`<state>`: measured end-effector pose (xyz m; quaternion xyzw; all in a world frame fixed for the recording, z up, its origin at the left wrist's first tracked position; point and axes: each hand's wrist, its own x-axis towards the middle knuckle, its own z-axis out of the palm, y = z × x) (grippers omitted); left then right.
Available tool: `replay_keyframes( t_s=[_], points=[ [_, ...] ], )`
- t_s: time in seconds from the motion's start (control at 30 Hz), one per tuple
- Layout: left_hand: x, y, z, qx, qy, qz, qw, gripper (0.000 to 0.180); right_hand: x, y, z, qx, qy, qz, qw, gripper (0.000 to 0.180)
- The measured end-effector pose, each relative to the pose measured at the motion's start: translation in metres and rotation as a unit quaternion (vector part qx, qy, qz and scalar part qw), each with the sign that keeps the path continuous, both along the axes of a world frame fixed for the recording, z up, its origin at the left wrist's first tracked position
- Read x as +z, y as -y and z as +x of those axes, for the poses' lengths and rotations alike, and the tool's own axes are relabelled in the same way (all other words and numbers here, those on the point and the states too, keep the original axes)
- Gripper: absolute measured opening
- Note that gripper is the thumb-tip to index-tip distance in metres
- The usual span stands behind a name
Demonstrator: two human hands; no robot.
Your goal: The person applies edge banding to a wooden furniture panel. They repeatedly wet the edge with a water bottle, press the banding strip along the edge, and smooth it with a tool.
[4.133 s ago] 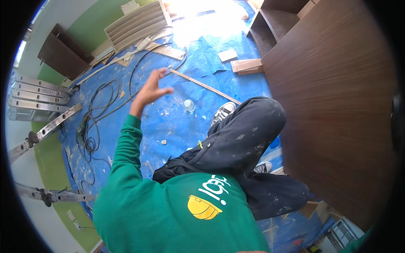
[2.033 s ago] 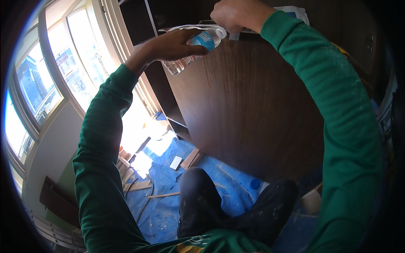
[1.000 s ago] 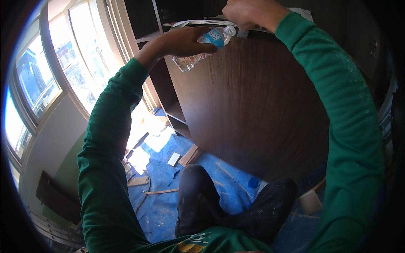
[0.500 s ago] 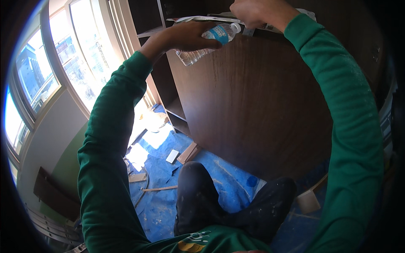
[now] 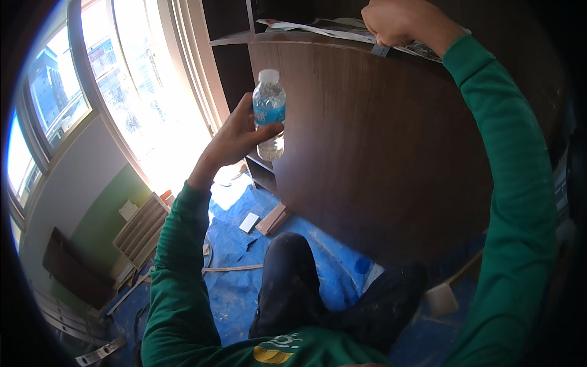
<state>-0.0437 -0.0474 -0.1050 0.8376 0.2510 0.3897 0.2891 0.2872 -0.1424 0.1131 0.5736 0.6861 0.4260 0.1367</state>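
Observation:
My left hand (image 5: 241, 137) is wrapped round a clear plastic water bottle (image 5: 269, 101) with a blue label and white cap. It holds the bottle upright, in front of the left part of a dark brown wooden panel (image 5: 373, 140). Up at the panel's top edge, my right hand (image 5: 400, 23) is closed in a fist. Just below its fingers a small flat grey piece (image 5: 380, 50), like a blade, shows against the wood. How the fingers meet that piece is partly hidden. Sheets of printed paper (image 5: 318, 27) lie along the top beside the fist.
Blue sheeting (image 5: 235, 300) covers the floor, with wood offcuts (image 5: 273, 219), a white rectangular piece (image 5: 249, 222) and a thin strip (image 5: 232, 268). Bright windows (image 5: 125, 73) stand at the left. Brown boards (image 5: 76, 269) lean against the wall below them.
My left hand has brought the bottle down and left, away from the panel's top edge, and turned it from tilted to upright. My right hand stays closed at the top edge.

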Motion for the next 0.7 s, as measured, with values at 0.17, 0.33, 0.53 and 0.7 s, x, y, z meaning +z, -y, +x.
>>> replay_keyframes(
  t_s=[0.17, 0.33, 0.53, 0.7],
  points=[
    [-0.258, 0.065, -0.127, 0.134, 0.069, -0.19, 0.97, 0.072, 0.011, 0.02, -0.007, 0.026, -0.02, -0.016, 0.999, 0.024],
    [-0.523, 0.173, -0.239, 0.365, 0.053, -0.315, 0.874, 0.059, 0.012, 0.005, -0.017, -0.029, -0.015, -0.037, 0.999, 0.024],
    [-0.605, 0.253, -0.273, 0.439, 0.117, -0.356, 0.816, 0.063, 0.016, 0.0, -0.013, -0.06, -0.027, -0.047, 0.997, 0.025],
    [-0.634, 0.27, -0.273, 0.49, 0.129, -0.348, 0.789, 0.067, 0.016, -0.001, -0.023, -0.073, -0.064, -0.068, 0.993, 0.026]
  ],
)
